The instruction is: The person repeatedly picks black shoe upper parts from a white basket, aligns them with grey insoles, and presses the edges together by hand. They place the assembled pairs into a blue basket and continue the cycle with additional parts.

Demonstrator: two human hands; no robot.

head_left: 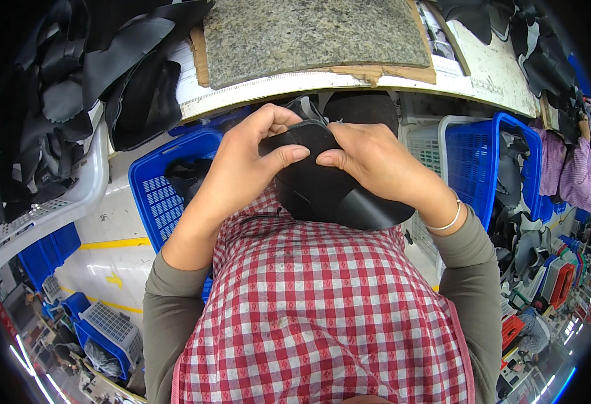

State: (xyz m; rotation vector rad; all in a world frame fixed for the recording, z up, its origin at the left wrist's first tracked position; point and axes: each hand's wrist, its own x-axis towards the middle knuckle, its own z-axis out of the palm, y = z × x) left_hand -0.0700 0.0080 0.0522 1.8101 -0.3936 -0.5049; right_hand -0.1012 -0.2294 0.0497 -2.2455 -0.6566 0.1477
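Both hands grip one black leather shoe upper (322,188) over the checked apron (322,310). The left hand (245,161) and right hand (369,158) pinch its top edge, thumbs nearly touching. A blue basket (157,188) stands below the bench (349,81).

Left hand (245,165) and right hand (376,165) both pinching black leather shoe upper (325,185) over checked apron (322,310), thumbs meeting on top, blue basket (157,192) at left, granite slab (315,34) on tabletop (490,74)

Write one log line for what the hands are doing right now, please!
left hand: grips black leather piece | right hand: grips same piece, thumbs pressing top edge | below left: blue basket
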